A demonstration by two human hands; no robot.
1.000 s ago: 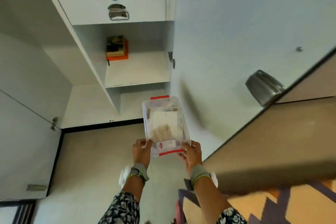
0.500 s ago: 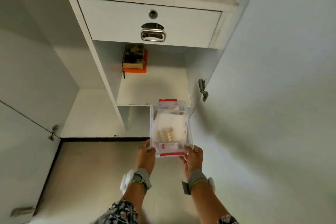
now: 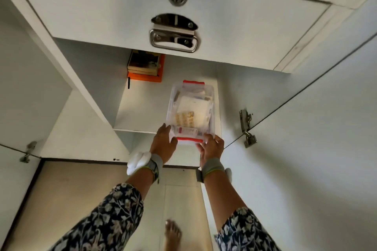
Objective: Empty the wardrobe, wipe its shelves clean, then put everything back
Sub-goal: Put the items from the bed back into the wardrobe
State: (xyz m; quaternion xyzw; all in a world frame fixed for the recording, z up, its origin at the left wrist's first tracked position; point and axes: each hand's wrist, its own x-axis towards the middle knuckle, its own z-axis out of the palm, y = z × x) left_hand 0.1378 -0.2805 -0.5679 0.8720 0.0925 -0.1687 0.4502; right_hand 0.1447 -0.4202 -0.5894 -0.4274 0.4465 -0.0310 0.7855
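Item: clear plastic box (image 3: 190,111) with red latches, holding blister packs and papers, resting on the white wardrobe shelf (image 3: 140,112) below the drawer (image 3: 142,6), right of a stack of books (image 3: 145,65) at the back. Left hand (image 3: 164,142) and right hand (image 3: 211,147) each grip a near corner, fingers curled round it.

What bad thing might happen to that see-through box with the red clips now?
1. The left hand and right hand hold the clear plastic box only at its near end, which sticks out past the shelf edge. Let go too soon and it might tip off.
2. The stack of books sits at the back left, so a crooked push might knock it.
3. The drawer handle hangs just above, so a head could bump it.
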